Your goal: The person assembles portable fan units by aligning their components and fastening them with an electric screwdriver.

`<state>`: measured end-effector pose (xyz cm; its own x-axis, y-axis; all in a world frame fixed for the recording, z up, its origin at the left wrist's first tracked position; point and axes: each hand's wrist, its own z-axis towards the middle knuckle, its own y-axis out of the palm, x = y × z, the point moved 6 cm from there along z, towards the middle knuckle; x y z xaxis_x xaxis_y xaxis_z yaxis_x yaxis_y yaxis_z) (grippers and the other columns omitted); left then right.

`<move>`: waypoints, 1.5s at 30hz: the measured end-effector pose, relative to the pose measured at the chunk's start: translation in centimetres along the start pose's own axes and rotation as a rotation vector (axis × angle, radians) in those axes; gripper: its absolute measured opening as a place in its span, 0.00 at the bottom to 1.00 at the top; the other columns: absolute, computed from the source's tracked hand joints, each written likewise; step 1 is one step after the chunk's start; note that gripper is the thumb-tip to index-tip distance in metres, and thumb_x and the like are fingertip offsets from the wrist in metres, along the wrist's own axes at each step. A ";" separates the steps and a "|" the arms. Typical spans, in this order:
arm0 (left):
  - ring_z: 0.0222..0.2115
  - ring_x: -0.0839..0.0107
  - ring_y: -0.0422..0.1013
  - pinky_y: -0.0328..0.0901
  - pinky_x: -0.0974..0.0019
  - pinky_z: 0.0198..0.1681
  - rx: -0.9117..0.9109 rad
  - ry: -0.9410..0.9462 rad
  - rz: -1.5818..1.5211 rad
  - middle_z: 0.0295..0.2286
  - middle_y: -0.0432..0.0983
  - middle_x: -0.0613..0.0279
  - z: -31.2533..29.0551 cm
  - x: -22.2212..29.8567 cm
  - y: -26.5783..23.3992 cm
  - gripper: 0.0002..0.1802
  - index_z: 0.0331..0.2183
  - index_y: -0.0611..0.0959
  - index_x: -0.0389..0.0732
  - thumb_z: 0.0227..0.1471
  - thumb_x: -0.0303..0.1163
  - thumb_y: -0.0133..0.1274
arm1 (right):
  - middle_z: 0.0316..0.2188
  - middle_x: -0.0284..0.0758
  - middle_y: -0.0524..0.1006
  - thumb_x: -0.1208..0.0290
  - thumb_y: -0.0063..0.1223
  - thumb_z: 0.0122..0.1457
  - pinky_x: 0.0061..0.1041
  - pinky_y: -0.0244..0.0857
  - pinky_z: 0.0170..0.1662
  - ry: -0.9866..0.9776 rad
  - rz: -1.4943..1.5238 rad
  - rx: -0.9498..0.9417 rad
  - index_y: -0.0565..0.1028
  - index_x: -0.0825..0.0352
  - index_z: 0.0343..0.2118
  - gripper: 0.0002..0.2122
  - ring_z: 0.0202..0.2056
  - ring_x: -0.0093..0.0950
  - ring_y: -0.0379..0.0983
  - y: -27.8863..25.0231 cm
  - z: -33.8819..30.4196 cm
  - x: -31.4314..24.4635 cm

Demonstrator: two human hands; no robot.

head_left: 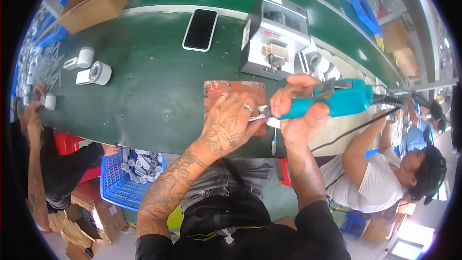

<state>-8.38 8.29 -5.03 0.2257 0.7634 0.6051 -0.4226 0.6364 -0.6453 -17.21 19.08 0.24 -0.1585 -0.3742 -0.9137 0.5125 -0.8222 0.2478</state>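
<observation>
My right hand (301, 115) is wrapped round a teal electric screwdriver (344, 98), held nearly level with its tip pointing left. The tip meets a small white part (260, 114), mostly hidden by my fingers. My left hand (230, 119) grips that white part over a reddish-brown board (214, 90) on the green bench. Below the white part, a small screwdriver with a blue handle (274, 144) lies at the bench's near edge.
A grey-white machine (274, 38) stands beyond my hands, a phone (200, 30) to its left. White cylindrical parts (100, 73) sit at the left. A blue basket (126, 190) of parts is below the bench edge. Co-workers sit at left and right (370, 178). A black cable (353, 130) trails rightward.
</observation>
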 end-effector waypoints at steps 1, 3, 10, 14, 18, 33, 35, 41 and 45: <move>0.40 0.57 0.74 0.66 0.49 0.52 -0.008 -0.021 -0.044 0.35 0.76 0.60 0.2 0.1 -0.1 0.15 0.34 0.78 0.41 0.48 0.37 0.66 | 0.17 0.31 0.68 0.28 0.54 0.54 0.27 0.62 0.22 -0.003 -0.003 -0.010 0.71 0.73 0.47 0.42 0.17 0.26 0.65 0.0 0.0 -0.1; 0.39 0.57 0.74 0.66 0.50 0.48 -0.003 -0.061 -0.142 0.35 0.76 0.62 0.3 -0.1 0.0 0.15 0.32 0.77 0.42 0.47 0.33 0.67 | 0.17 0.31 0.68 0.26 0.52 0.52 0.27 0.62 0.22 -0.011 -0.048 0.006 0.70 0.74 0.46 0.44 0.17 0.26 0.66 0.3 0.0 -0.6; 0.39 0.57 0.74 0.66 0.51 0.46 0.028 -0.030 -0.188 0.35 0.77 0.62 0.6 0.3 -0.2 0.16 0.30 0.74 0.42 0.45 0.29 0.68 | 0.23 0.35 0.75 0.43 0.63 0.58 0.24 0.65 0.28 -0.037 0.176 -0.112 0.71 0.81 0.50 0.37 0.24 0.23 0.71 -0.5 -0.3 0.2; 0.39 0.56 0.74 0.66 0.52 0.45 -0.009 -0.096 -0.194 0.37 0.79 0.63 0.3 0.0 0.0 0.18 0.30 0.73 0.42 0.44 0.29 0.69 | 0.24 0.35 0.75 0.44 0.62 0.59 0.23 0.65 0.28 -0.008 0.185 -0.107 0.71 0.81 0.50 0.36 0.25 0.23 0.72 -0.1 -0.3 -0.3; 0.39 0.57 0.75 0.67 0.53 0.44 0.003 -0.077 -0.186 0.37 0.79 0.63 0.6 -0.3 0.1 0.18 0.29 0.73 0.42 0.44 0.30 0.70 | 0.17 0.34 0.71 0.26 0.55 0.50 0.27 0.63 0.24 0.031 -0.039 0.023 0.70 0.79 0.46 0.47 0.17 0.26 0.68 0.0 -0.1 -0.2; 0.42 0.56 0.75 0.66 0.54 0.46 -0.100 -0.105 -0.209 0.37 0.80 0.61 1.2 0.2 -0.6 0.18 0.28 0.73 0.41 0.44 0.29 0.69 | 0.16 0.33 0.71 0.25 0.52 0.51 0.26 0.62 0.22 -0.036 -0.069 0.037 0.70 0.80 0.47 0.49 0.18 0.26 0.69 0.0 -0.7 -0.5; 0.42 0.56 0.75 0.67 0.54 0.47 -0.114 -0.111 -0.252 0.38 0.80 0.61 1.3 0.2 -0.6 0.17 0.28 0.73 0.41 0.44 0.29 0.69 | 0.16 0.33 0.71 0.25 0.52 0.50 0.25 0.62 0.22 -0.036 -0.058 0.027 0.70 0.80 0.47 0.49 0.18 0.26 0.69 0.1 -0.7 -0.5; 0.42 0.56 0.75 0.67 0.54 0.47 -0.134 -0.141 -0.262 0.39 0.80 0.60 1.2 0.0 -0.7 0.17 0.27 0.73 0.41 0.44 0.29 0.69 | 0.17 0.34 0.72 0.27 0.55 0.50 0.26 0.64 0.21 -0.054 -0.045 -0.003 0.71 0.80 0.46 0.47 0.17 0.27 0.70 0.2 -0.8 -0.7; 0.42 0.56 0.75 0.67 0.53 0.47 -0.131 -0.110 -0.261 0.39 0.80 0.60 1.2 -0.1 -0.8 0.17 0.27 0.73 0.41 0.44 0.29 0.69 | 0.17 0.35 0.72 0.29 0.57 0.50 0.26 0.64 0.21 -0.057 0.006 0.012 0.71 0.80 0.46 0.46 0.17 0.27 0.70 0.4 -0.7 -0.7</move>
<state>-9.12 7.59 -3.97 0.2124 0.5601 0.8007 -0.2442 0.8238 -0.5115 -16.35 19.35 0.79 -0.2031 -0.4030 -0.8924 0.5033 -0.8247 0.2579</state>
